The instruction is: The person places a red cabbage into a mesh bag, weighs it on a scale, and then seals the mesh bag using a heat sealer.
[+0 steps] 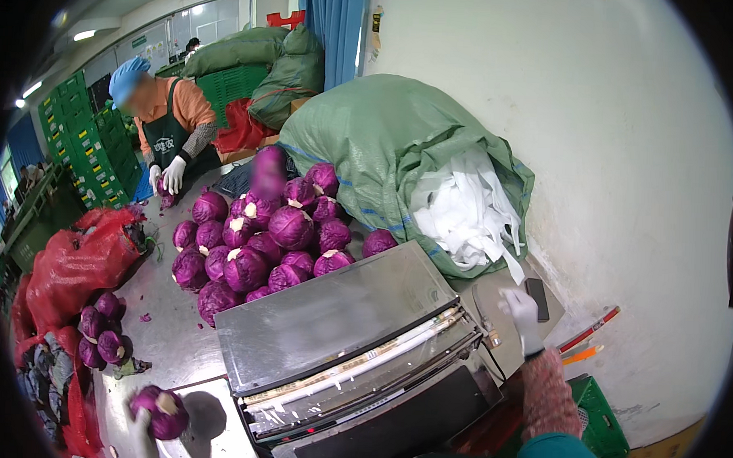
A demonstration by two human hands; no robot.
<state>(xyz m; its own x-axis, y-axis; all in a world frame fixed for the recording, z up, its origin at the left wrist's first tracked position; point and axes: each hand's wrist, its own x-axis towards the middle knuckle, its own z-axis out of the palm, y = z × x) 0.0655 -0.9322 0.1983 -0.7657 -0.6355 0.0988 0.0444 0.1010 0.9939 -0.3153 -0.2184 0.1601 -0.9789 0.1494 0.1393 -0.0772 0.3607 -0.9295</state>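
Note:
My left hand (143, 436), in a white glove, holds a red cabbage (163, 412) with its pale cut stem showing, at the bottom left over the bright work surface. At the right, my gloved right hand (519, 310) is at the end of a white strip hanging from a pile of white strips (467, 211) in the mouth of a green woven sack (376, 120); whether the fingers grip the strip cannot be told. Between my hands stands a metal wrapping machine (339, 316) with a film roll. A heap of red cabbages (291, 228) lies behind it.
Across the metal table (158, 306), a co-worker in a blue cap handles a cabbage. Red mesh sacks (83, 267) and several small cabbages (109, 346) lie at the left. A dark phone-like object (537, 300) lies beside my right hand. A green crate (599, 419) stands below my right arm.

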